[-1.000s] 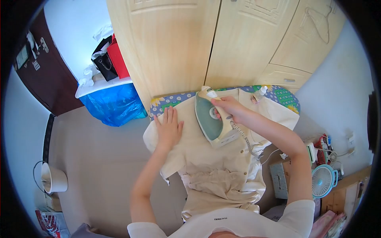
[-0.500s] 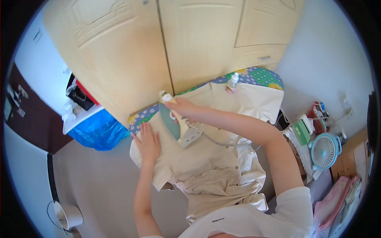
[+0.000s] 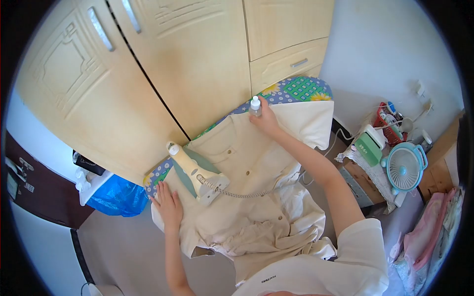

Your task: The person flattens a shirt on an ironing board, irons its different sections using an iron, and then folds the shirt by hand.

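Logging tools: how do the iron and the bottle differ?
The iron rests unheld on the cream garment; the bottle is in the right hand. The iron is larger than the bottle. The iron is cream and teal with a cord; the bottle looks clear with a white top.

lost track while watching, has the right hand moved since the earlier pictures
Yes, the right hand has moved off the iron and rightward along the ironing board, to the bottle.

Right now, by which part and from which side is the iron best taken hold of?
Probably by the cream handle, ahead of the cord, from above and the right. The handle faces up over the teal base, the cord joins near the rear, and the left hand lies to the left.
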A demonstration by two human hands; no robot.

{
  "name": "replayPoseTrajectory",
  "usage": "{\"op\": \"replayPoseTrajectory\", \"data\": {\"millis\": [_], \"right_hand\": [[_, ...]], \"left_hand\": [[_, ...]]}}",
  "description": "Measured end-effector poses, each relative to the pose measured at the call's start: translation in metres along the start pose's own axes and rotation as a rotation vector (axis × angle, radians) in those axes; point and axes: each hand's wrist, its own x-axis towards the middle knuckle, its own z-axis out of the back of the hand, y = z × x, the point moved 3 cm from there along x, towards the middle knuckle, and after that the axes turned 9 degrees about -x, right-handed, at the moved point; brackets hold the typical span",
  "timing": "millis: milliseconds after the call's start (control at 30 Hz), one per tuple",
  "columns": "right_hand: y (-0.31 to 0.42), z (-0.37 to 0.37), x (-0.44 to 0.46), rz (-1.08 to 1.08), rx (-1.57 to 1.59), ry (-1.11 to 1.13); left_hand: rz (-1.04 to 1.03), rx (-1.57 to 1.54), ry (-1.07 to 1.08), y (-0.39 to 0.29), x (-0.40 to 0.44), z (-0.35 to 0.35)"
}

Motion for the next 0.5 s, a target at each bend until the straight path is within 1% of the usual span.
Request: {"op": "replayPoseTrajectory", "data": {"millis": [67, 100, 167, 233, 267, 333, 400, 433, 500], "right_hand": [[-0.007, 0.006, 0.006, -0.105, 0.002, 0.044], [-0.013, 0.010, 0.014, -0.113, 0.020, 0.046], [-0.027, 0.026, 0.044, -0.056, -0.096, -0.067], [-0.038, 0.052, 0.071, -0.044, -0.178, -0.162], [-0.051, 0.062, 0.082, -0.077, -0.223, -0.169], [-0.081, 0.081, 0.098, -0.099, -0.258, -0.179], [-0.116, 0.087, 0.104, -0.269, -0.321, -0.089], [-0.125, 0.085, 0.106, -0.267, -0.312, -0.086], [-0.130, 0.083, 0.104, -0.073, -0.416, -0.397]], "left_hand": [[-0.007, 0.006, -0.004, 0.000, -0.001, 0.000], [-0.012, -0.003, -0.012, 0.001, -0.001, 0.001], [-0.005, 0.006, -0.014, 0.001, -0.001, 0.002], [-0.003, 0.006, -0.017, -0.003, 0.000, 0.004], [0.001, -0.006, -0.019, -0.005, 0.001, 0.005], [0.007, -0.015, -0.036, -0.008, 0.002, 0.005], [0.018, -0.033, -0.029, -0.006, 0.003, 0.006], [0.022, -0.025, -0.033, -0.006, 0.003, 0.006], [0.007, -0.022, -0.029, -0.005, 0.002, 0.006]]}}
